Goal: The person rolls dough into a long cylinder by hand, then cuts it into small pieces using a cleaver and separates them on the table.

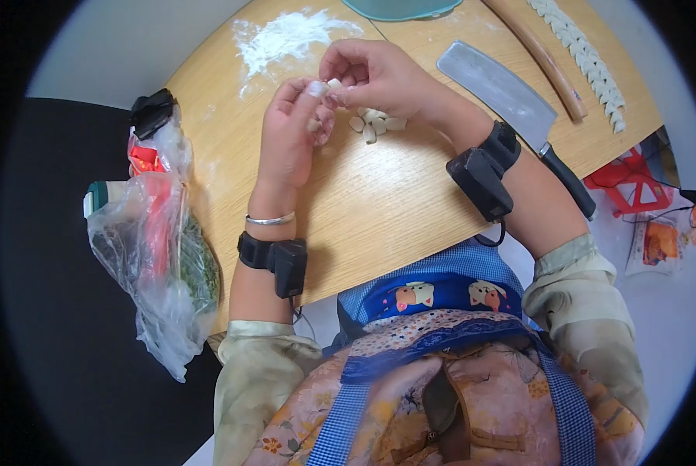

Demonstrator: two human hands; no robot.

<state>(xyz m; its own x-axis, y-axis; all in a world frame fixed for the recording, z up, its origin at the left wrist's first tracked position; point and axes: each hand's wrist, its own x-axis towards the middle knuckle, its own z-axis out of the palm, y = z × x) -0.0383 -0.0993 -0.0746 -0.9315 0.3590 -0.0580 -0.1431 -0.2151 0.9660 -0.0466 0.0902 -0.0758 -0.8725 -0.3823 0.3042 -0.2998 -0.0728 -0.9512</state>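
Note:
My left hand [289, 128] and my right hand [383, 81] meet above the wooden table, fingertips together. Between them is a small pale dough piece [333, 85], pinched by the fingers of both hands. Another bit of dough seems to show against the curled fingers of my left hand. Just below my right hand lies a small heap of cut dough pieces [375, 124]. White flour [286, 37] is spread on the tabletop beyond my left hand. My fingers partly hide the piece being held.
To the right lie a cleaver [499, 93] with a black handle, a wooden rolling pin [546, 58] and a braided-looking row of dough [581, 62]. A green bowl [402, 8] stands at the far edge. Plastic bags [154, 248] holding greens hang by the table's left side.

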